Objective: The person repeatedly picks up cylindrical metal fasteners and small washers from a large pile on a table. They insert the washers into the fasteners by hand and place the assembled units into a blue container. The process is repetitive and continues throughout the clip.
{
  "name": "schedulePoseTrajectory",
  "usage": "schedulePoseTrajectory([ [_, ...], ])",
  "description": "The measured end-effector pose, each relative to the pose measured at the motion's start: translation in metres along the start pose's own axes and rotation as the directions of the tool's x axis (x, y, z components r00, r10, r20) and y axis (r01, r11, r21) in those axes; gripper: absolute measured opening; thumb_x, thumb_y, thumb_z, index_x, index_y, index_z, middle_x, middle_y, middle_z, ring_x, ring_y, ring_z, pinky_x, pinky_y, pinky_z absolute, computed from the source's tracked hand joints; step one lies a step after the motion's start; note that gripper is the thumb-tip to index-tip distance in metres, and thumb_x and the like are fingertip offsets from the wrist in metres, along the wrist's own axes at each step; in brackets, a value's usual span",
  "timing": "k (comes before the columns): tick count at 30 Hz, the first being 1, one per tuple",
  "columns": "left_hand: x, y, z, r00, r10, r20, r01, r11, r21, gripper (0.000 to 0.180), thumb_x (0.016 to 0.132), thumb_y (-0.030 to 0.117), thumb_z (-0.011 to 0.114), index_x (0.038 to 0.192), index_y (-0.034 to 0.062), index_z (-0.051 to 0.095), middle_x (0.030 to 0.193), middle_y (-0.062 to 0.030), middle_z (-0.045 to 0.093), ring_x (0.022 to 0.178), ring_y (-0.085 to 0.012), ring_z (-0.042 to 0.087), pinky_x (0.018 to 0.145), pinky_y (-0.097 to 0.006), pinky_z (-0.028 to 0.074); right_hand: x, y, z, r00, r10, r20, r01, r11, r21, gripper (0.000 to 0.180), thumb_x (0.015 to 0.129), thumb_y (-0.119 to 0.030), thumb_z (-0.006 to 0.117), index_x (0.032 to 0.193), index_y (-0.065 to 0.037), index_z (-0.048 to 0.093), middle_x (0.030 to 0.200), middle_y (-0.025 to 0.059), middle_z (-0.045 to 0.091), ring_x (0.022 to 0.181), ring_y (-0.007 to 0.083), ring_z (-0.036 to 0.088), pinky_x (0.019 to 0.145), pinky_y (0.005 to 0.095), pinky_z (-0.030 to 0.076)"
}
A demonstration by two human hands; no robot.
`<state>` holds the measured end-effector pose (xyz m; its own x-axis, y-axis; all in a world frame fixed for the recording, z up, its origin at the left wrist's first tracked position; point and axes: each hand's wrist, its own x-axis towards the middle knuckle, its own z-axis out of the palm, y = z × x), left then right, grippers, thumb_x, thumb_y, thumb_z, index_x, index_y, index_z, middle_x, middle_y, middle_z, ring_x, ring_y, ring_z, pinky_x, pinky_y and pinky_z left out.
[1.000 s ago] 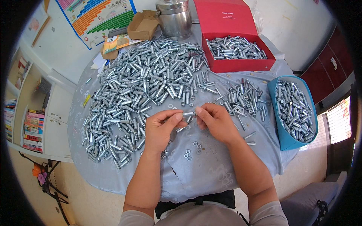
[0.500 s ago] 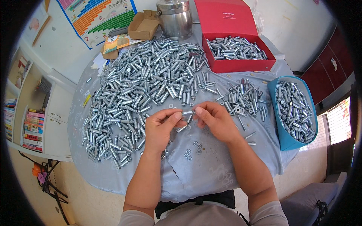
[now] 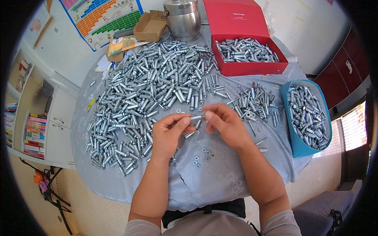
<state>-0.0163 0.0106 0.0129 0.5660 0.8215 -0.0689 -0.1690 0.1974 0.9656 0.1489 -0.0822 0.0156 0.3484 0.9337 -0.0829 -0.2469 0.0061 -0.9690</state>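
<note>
Between my hands, in front of the large pile, is a silvery expansion bolt (image 3: pixel 195 117). My left hand (image 3: pixel 167 133) pinches its left end between thumb and fingertips. The thumb and forefinger of my right hand (image 3: pixel 226 126) are closed at the bolt's right end; any small part between them is hidden. Just below my fingers, another bolt (image 3: pixel 190 134) lies on the cloth. Nearer to me rest several loose washers or nuts (image 3: pixel 197 158). A great heap of metal expansion bolts (image 3: pixel 157 74) spreads to the left and beyond my hands.
A smaller bolt pile (image 3: pixel 254 98) lies right of my right hand. Bolts fill an open red box (image 3: pixel 252 70) at the back and a teal bin (image 3: pixel 301 147) at the right. A steel pot (image 3: pixel 182 23) and cardboard box (image 3: pixel 149 27) stand behind the heap on the grey tablecloth (image 3: pixel 236 173).
My right hand's fingers have shifted slightly at the bolt's end, and its other fingers have lifted a little. My left hand and the bolt have barely moved.
</note>
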Motion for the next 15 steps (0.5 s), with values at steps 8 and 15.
schedulePoseTrajectory([
  [8,-0.0008,0.0018,0.0013,1.0,0.002,-0.017,-0.002,1.0,0.013,0.018,0.089,0.007,0.065,0.102,-0.0051,0.066,0.085,-0.0109,0.069,0.071,-0.0177,0.069,0.068,-0.028,0.057,0.0007,0.0014,-0.0019,0.998,-0.012,0.061,0.01,1.0,0.024,0.018,0.093,-0.013,0.06,0.105,-0.001,0.061,0.086,0.0034,0.061,0.068,0.009,0.057,0.062,0.023,0.047],
  [15,-0.0001,-0.0005,-0.0008,1.0,0.0,-0.026,0.001,0.999,0.034,0.02,0.09,0.013,0.064,0.101,-0.0035,0.067,0.085,-0.0106,0.068,0.069,-0.0171,0.068,0.067,-0.028,0.056,0.0011,0.007,-0.0049,0.996,-0.067,0.065,0.072,0.995,-0.072,0.017,0.092,-0.011,0.061,0.105,-0.001,0.061,0.085,0.0027,0.061,0.069,0.0087,0.058,0.062,0.024,0.048],
])
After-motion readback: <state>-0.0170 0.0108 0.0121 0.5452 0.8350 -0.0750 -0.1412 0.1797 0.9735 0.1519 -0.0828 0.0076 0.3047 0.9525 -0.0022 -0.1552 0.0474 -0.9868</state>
